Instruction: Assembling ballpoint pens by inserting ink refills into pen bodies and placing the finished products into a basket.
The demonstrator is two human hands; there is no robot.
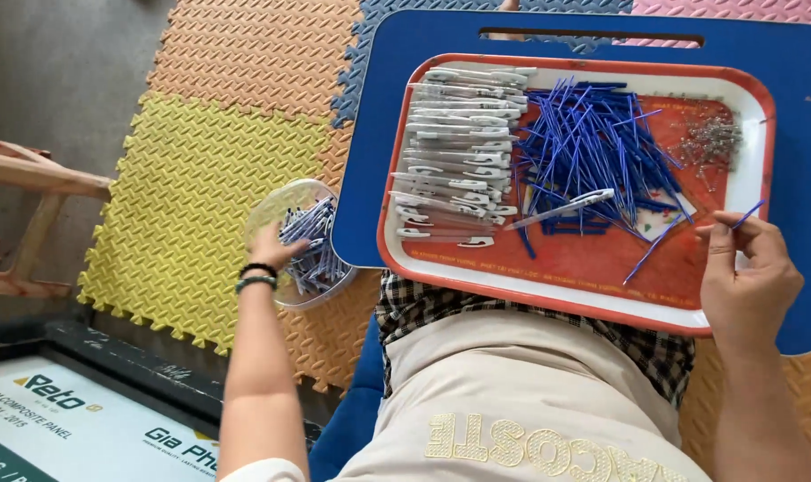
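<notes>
Left hand [270,245] drops assembled pens [312,245] into a clear bowl [289,201] (fingers loose). Right hand [744,272] pinches a blue refill [748,214]; a pen barrel [557,208] likely comes next.

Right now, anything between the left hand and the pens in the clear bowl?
Nothing visible. The left hand is already inside the clear bowl, fingers on the pens. The right hand holds a blue refill over the tray.

Head camera, looking steeply down, close over lap tray [762,107]
</notes>
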